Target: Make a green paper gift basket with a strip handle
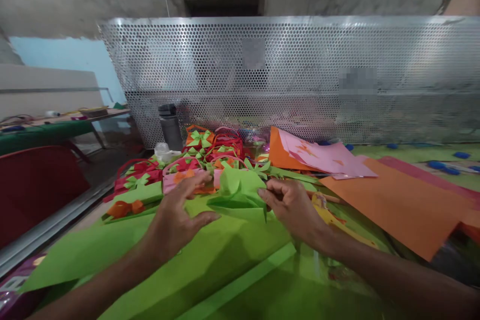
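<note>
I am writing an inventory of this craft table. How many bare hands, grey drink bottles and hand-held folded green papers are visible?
Bare hands: 2, left hand and right hand
Grey cylindrical drink bottle: 1
Folded light-green paper piece, pinched by the right hand: 1
Total: 4

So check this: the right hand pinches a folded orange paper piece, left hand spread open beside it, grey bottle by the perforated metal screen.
Wrong colour: the head view shows the folded paper piece in the right hand is green, not orange. The left hand is spread open beside it, the grey bottle by the perforated metal screen.
</note>
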Available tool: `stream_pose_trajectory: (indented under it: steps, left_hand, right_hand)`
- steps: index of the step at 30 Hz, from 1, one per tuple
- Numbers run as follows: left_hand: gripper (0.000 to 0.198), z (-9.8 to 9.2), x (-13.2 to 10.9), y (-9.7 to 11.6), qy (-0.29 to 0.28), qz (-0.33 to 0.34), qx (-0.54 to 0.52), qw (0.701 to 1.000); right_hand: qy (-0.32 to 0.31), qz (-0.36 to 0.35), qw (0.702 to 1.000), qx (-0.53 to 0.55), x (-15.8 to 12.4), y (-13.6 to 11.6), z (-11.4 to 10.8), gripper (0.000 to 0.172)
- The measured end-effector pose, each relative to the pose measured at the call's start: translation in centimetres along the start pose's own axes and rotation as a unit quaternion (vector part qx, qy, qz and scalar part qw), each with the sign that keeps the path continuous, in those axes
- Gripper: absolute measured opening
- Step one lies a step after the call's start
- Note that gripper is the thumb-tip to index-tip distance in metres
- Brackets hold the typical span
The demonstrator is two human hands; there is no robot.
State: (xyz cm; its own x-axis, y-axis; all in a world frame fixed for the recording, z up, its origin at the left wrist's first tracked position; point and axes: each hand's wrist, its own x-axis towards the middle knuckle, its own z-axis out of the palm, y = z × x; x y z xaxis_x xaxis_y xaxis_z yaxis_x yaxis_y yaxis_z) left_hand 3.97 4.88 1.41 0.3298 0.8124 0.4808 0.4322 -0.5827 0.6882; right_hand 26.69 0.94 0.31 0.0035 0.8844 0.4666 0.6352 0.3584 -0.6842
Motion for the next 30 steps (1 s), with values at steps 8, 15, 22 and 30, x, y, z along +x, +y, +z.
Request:
stream_pose_trajectory:
  steps: [8, 15, 22, 30]
  left_hand:
    - [0.034, 2.3, -2.8, 0.1, -0.069, 0.142, 0.057, 0.986]
    - [0.015, 3.6, -2.9, 0.8, -0.119, 0.129, 0.037, 0.984]
    - [0.015, 3.0, -2.4, 0.9, -0.088, -0.017, -0.018, 0.996]
    - [0.014, 3.0, -2.1, -0.3, -0.07, -0.063, -0.08, 0.992]
  right_hand:
    - [-0.015, -0.013, 1.0, -0.008, -0.4, -0.4, 0.5, 0.032]
    - [-0.066, -0.028, 0.997, 0.013, -1.5, -1.8, 0.7, 0.03]
    - [-0.042, -0.037, 0.992, 0.11, -0.3, -2.2, -1.5, 0.021]
    - [-0.01, -0.052, 0.995, 0.09, 1.8, -2.5, -4.5, 0.019]
